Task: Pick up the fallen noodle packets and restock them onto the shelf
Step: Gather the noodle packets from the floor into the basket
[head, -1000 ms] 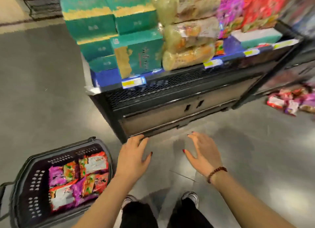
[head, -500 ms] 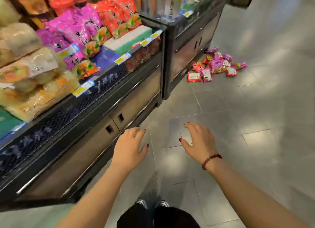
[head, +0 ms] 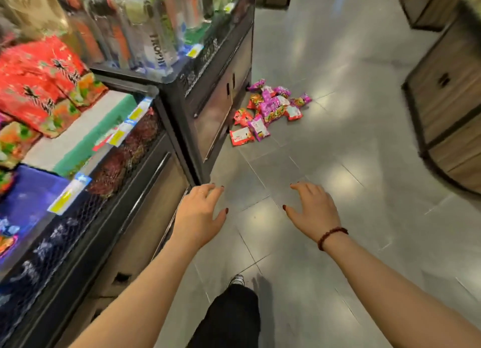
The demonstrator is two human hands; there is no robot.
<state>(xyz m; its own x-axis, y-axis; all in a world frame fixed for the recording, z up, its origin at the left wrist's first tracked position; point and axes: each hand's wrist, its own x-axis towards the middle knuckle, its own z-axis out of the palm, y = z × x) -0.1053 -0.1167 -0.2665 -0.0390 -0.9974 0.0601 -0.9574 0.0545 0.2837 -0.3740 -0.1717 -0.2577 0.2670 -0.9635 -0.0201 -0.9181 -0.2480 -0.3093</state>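
A heap of fallen noodle packets [head: 268, 110], red and purple, lies on the grey floor against the foot of the black shelf unit [head: 221, 97], well ahead of me. Stocked red noodle packets [head: 39, 84] fill the shelf at my left. My left hand [head: 199, 216] hovers palm down with relaxed fingers beside the shelf's lower cabinet, holding nothing. To its right, at the same height, my right hand [head: 313, 212], with a bead bracelet on the wrist, is likewise spread and empty. Both hands are far short of the heap.
Bottles [head: 153, 32] stand on the shelf section above the heap. Wooden display cabinets [head: 447, 92] line the right side of the aisle. Tiled floor [head: 325, 152] stretches between them. My leg and shoe [head: 235, 308] show below.
The view has swung right and advanced along the aisle: the basket of packets dropped out of sight and the fallen heap is nearer and more central. Both hands stay empty and spread.
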